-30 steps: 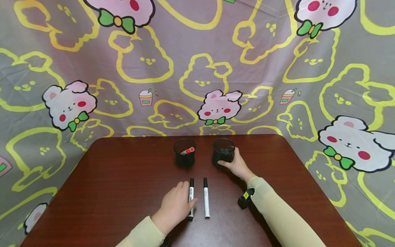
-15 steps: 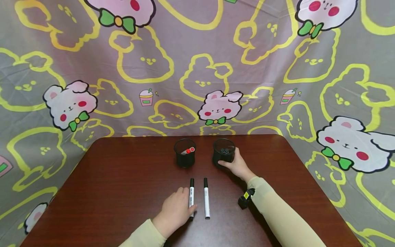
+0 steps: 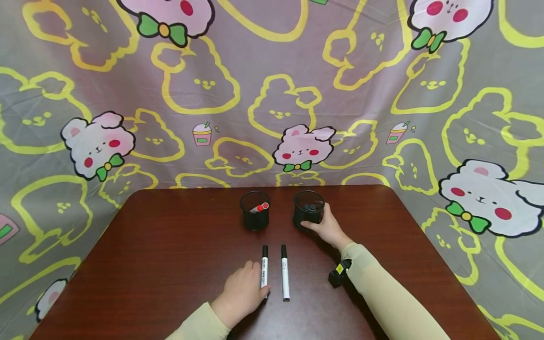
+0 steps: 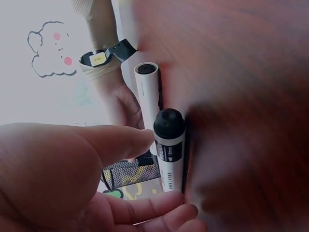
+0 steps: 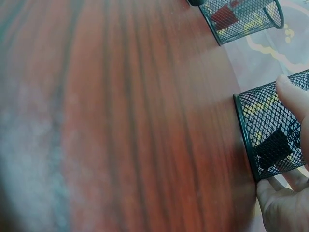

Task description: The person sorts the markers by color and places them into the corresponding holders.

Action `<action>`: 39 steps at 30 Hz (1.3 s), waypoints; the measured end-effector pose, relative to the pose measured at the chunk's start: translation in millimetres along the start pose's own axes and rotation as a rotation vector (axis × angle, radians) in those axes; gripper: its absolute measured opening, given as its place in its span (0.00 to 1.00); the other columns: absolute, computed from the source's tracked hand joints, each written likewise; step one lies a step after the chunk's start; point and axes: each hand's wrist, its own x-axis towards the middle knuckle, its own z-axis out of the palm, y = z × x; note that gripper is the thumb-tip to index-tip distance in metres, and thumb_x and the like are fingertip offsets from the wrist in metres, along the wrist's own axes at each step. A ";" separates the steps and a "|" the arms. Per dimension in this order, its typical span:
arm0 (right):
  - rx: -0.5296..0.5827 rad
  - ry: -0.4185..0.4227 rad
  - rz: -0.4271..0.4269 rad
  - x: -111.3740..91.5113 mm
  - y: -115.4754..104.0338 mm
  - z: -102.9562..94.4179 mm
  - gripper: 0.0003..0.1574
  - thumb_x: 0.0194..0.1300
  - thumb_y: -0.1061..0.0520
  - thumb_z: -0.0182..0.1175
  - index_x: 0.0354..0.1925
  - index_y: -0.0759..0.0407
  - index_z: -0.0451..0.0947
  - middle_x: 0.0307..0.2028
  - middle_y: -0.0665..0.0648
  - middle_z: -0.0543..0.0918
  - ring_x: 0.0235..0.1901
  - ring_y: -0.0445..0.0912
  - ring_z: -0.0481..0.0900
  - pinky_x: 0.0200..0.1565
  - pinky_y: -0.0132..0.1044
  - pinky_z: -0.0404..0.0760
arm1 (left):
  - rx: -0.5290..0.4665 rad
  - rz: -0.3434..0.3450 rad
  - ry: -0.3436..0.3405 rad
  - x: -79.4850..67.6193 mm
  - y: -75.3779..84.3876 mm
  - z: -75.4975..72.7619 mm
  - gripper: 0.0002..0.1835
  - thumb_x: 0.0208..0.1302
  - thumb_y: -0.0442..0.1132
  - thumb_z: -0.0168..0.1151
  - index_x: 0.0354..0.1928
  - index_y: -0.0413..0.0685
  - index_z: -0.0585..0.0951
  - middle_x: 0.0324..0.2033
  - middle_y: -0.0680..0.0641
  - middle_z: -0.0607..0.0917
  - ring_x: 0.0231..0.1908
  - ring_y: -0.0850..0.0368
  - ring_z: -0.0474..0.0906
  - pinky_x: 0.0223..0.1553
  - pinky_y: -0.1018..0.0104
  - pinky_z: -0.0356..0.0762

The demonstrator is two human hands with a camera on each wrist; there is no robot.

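Observation:
A white marker with a black cap (image 3: 265, 267) lies on the table under my left hand (image 3: 240, 290). The thumb and fingers pinch it near its lower end. In the left wrist view the marker's black end (image 4: 170, 124) sits between thumb and fingers. A second white marker (image 3: 285, 278) lies parallel, just to the right. My right hand (image 3: 326, 227) grips the right black mesh pen cup (image 3: 308, 218), thumb in front and the other fingers mostly hidden behind it. Two dark marker ends (image 3: 310, 208) show inside that cup. In the right wrist view the hand (image 5: 285, 203) wraps the mesh wall (image 5: 273, 116).
Left of the gripped cup stands another black mesh pen cup (image 3: 256, 219), with red-ended markers (image 3: 260, 208) leaning in it. The brown table (image 3: 170, 255) reaches back to a patterned cloth (image 3: 238, 113) that hangs behind and at both sides.
My left hand has drawn slightly back toward the near edge, its fingers coming in around the marker's lower end. The right hand stays on the pen cup.

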 end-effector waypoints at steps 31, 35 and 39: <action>0.000 -0.012 0.016 0.5 1.6 -1.4 0.53 0.62 0.55 0.75 0.72 0.59 0.52 0.68 0.66 0.69 0.70 0.61 0.69 0.71 0.61 0.66 | 0.034 0.018 -0.021 -3.9 2.9 6.1 0.20 0.56 0.51 0.76 0.29 0.41 0.80 0.28 0.46 0.76 0.22 0.52 0.77 0.22 0.56 0.78; 0.013 -0.020 0.019 -2.6 -5.8 -2.1 0.53 0.63 0.57 0.74 0.72 0.62 0.51 0.69 0.69 0.67 0.70 0.64 0.68 0.71 0.64 0.65 | 0.036 0.020 -0.025 -4.7 3.0 6.4 0.21 0.56 0.52 0.76 0.29 0.41 0.80 0.28 0.46 0.76 0.23 0.51 0.78 0.23 0.55 0.78; 0.006 -0.028 0.023 -13.9 -28.9 -4.9 0.51 0.63 0.60 0.73 0.71 0.66 0.51 0.67 0.72 0.69 0.69 0.66 0.69 0.70 0.64 0.66 | 0.037 0.030 -0.027 -6.1 2.6 7.6 0.21 0.56 0.52 0.76 0.30 0.40 0.81 0.27 0.46 0.76 0.23 0.49 0.78 0.24 0.54 0.79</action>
